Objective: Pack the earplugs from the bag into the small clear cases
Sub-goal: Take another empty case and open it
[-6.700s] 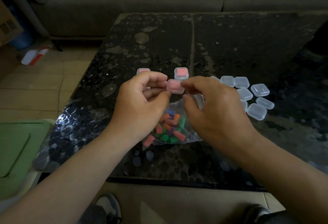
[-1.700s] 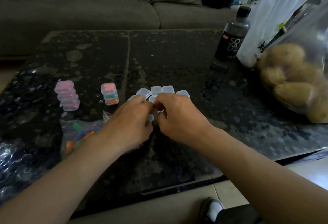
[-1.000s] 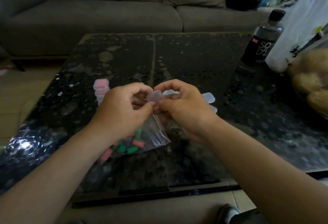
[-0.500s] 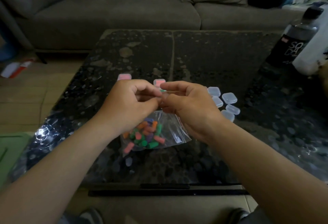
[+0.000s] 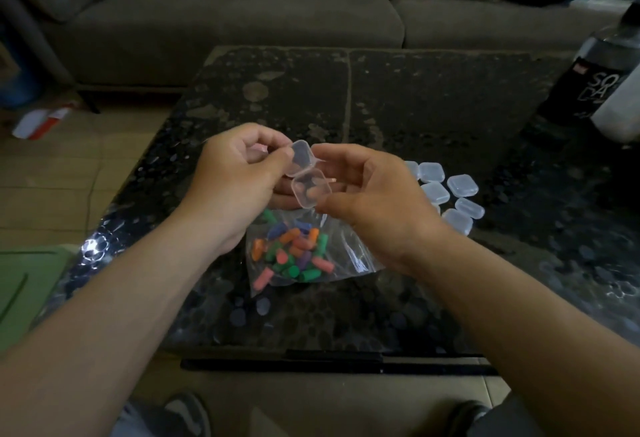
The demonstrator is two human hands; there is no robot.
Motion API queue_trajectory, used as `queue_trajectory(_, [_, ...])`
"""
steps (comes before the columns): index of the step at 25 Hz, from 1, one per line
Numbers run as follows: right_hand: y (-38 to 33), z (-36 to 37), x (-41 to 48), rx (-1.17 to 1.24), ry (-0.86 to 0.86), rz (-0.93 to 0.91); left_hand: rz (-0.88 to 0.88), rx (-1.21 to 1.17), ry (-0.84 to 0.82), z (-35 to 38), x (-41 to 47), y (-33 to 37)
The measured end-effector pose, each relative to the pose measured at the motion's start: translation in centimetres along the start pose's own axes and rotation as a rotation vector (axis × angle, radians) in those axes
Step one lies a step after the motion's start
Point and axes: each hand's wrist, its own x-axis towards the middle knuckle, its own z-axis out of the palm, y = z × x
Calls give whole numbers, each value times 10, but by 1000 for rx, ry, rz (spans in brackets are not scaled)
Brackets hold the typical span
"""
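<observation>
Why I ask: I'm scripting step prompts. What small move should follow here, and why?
Probably free the right hand to pinch earplugs from the bag while the left hand holds the clear case. The case is held open, looks empty, and the bag lies right beneath both hands.

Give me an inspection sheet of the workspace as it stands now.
Surface: dark speckled table, glare at its left edge.
Job's things: open case held above the bag of earplugs; clear closed cases clustered at right.
Clutter: soda bottle and white bag, far right.
Hands: left hand pinches the lid; right hand holds the base.
Cables: nothing seen.
Surroundings: grey sofa behind; red-and-white item on floor, left.
</observation>
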Motion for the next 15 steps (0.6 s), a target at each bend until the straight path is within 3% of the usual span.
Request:
queue_trajectory(6, [-1,-3,-3,-118,26,23,-98,-33,-163,-2,-10,2])
queue_trajectory(10, [-14,-9,-5,-291,-39,50,-111,-11,-78,-13,-7,-8])
queue_trajectory(15, [-10,-36,-1,-655,54,178,-80,161,-134,-22,-16,-9])
